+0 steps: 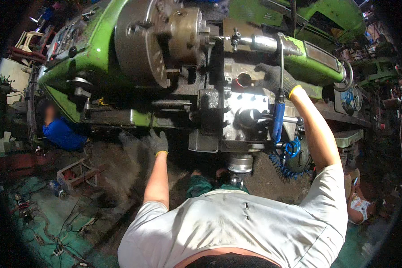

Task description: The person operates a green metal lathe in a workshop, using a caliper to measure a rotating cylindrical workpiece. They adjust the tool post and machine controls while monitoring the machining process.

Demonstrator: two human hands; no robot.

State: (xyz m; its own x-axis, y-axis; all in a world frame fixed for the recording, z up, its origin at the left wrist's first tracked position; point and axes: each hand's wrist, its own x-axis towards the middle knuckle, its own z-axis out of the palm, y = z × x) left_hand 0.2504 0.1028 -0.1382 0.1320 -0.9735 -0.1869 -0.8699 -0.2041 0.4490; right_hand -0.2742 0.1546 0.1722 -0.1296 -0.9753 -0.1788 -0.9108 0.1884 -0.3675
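The brown metal cylinder [183, 38] sat at the face of the big green lathe's [87, 58] round chuck [138, 49], apparently mounted, with a drill bit [223, 38] facing it; how much cutting was done or left could not be told. The gloved right hand [273, 77] reached out beside the blue air gun [278, 123], fingers loosely extended, hold unclear. The gloved left hand [158, 143], partly open, seemed empty.

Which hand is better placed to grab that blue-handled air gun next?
Probably the right hand: it's close beside the air gun's long metal nozzle. The left hand is well off to the left, below the lathe's chuck.
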